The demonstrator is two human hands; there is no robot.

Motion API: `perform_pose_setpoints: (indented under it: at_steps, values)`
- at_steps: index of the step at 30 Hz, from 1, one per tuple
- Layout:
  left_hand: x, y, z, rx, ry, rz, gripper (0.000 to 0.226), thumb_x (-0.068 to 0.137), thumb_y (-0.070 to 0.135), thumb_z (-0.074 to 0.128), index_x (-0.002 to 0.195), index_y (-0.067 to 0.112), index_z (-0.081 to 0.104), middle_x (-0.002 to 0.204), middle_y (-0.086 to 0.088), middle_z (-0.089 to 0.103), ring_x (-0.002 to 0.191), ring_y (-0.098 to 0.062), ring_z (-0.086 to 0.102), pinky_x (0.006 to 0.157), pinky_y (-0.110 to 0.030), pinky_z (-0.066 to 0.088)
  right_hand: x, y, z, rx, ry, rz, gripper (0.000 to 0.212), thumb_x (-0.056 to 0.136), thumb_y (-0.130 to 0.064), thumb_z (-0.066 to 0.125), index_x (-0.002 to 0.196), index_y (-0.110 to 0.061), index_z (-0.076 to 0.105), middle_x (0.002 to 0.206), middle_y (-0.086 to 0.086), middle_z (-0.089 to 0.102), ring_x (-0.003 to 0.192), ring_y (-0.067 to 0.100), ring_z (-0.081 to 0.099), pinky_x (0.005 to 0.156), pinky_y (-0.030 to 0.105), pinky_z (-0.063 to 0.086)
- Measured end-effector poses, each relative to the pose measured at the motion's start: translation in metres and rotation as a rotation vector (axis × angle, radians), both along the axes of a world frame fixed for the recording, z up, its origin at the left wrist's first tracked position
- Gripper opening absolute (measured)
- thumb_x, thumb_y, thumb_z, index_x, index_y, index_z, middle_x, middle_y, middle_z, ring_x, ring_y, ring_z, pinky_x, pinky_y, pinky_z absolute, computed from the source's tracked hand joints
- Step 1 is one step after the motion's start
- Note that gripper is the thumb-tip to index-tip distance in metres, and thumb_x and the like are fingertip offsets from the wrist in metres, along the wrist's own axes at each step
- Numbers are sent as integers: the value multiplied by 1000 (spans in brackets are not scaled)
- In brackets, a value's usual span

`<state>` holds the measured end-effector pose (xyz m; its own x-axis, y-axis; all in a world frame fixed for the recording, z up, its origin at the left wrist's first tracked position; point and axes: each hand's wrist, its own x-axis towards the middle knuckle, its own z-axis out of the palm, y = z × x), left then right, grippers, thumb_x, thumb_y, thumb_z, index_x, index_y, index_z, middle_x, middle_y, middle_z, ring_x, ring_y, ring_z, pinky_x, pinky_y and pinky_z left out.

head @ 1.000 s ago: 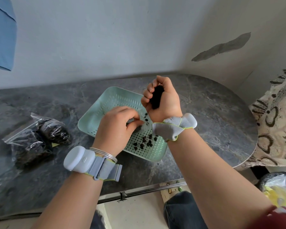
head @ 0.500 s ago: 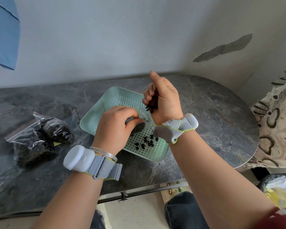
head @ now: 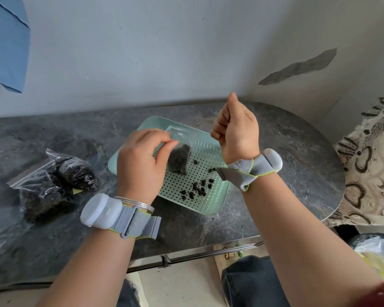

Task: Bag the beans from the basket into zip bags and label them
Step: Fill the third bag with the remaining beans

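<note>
Zip bag (head: 179,159): left hand (head: 142,161) pinches its mouth above the basket (head: 211,207), likely to catch spills. Right hand (head: 237,131), 2 o'clock: curled, contents indiscernible. Beans (head: 197,189) remain, 5 o'clock.

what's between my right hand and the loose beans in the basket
Nothing visible. The loose beans lie uncovered in the basket below the right hand; the zip bag the left hand pinches hangs to their left.
</note>
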<state>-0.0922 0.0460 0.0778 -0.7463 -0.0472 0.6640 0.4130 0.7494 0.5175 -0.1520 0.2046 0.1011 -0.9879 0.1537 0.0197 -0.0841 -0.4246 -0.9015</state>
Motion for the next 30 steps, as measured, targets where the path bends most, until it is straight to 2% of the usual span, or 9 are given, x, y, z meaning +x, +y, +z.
perform_pose_setpoints:
  at_steps: [2, 4, 7, 10, 14, 18, 23, 26, 30]
  values:
    - [2, -2, 2, 1, 86, 80, 12, 83, 16, 69, 81, 5, 69, 85, -8, 69, 80, -24, 62, 74, -31, 47, -1, 10, -3, 173, -13, -42, 47, 100, -24, 40, 55, -17, 29, 42, -7, 27, 38, 11, 22, 43, 25, 21]
    - [2, -5, -1, -26, 115, 132, 12, 85, 16, 67, 80, 5, 68, 85, -7, 69, 80, -25, 60, 73, -34, 46, -1, 17, -8, 594, 2, -41, 43, 97, -25, 44, 56, -14, 41, 46, -2, 41, 43, 16, 37, 47, 37, 37]
    - [0, -15, -10, -78, 111, 213, 9, 83, 17, 67, 77, 10, 69, 83, -2, 71, 81, -25, 60, 75, -37, 42, 3, 19, -16, 1287, 60, 132, 24, 95, -17, 44, 88, -10, 66, 84, 8, 66, 72, 22, 60, 72, 41, 52]
    - [-2, -21, -19, -87, 67, 269, 5, 77, 17, 70, 74, 14, 70, 79, 2, 71, 82, -25, 62, 77, -46, 45, 7, 13, -33, 1612, 108, 297, 29, 93, -14, 41, 111, -17, 63, 114, 5, 63, 101, 23, 58, 88, 35, 47]
    - [0, -23, -19, -6, 19, 273, 8, 76, 22, 70, 76, 14, 72, 80, 2, 72, 85, -25, 59, 80, -46, 46, 18, 9, -53, 1585, 176, 187, 28, 89, -11, 43, 107, -16, 64, 111, 4, 63, 108, 27, 52, 91, 36, 44]
    - [-4, -22, -11, 87, 62, 225, 7, 78, 13, 71, 79, 6, 72, 82, -7, 72, 80, -29, 63, 76, -29, 45, 26, 12, -58, 1383, 230, 76, 42, 81, 4, 40, 116, -8, 60, 117, 10, 58, 109, 30, 53, 92, 39, 45]
    - [-5, -5, 3, 78, 200, 178, 8, 82, 4, 66, 76, 1, 70, 79, -10, 69, 80, -25, 60, 77, -25, 44, 31, 14, -60, 1635, 58, 260, 55, 82, 7, 39, 132, -14, 42, 131, 6, 43, 120, 26, 42, 96, 36, 41]
    - [-6, -3, 4, 73, 224, 169, 9, 83, 2, 64, 76, 0, 69, 79, -11, 69, 79, -27, 60, 78, -24, 43, 30, 15, -57, 1682, 82, 402, 43, 80, 9, 40, 117, -11, 53, 117, 9, 49, 107, 29, 48, 90, 38, 44]
    - [-9, -7, 1, 80, 211, 178, 8, 81, 0, 65, 75, 0, 68, 79, -12, 69, 79, -28, 62, 75, -28, 46, 37, 23, -50, 1477, 174, 442, 37, 78, 13, 37, 93, -5, 66, 94, 4, 57, 90, 24, 55, 86, 38, 45]
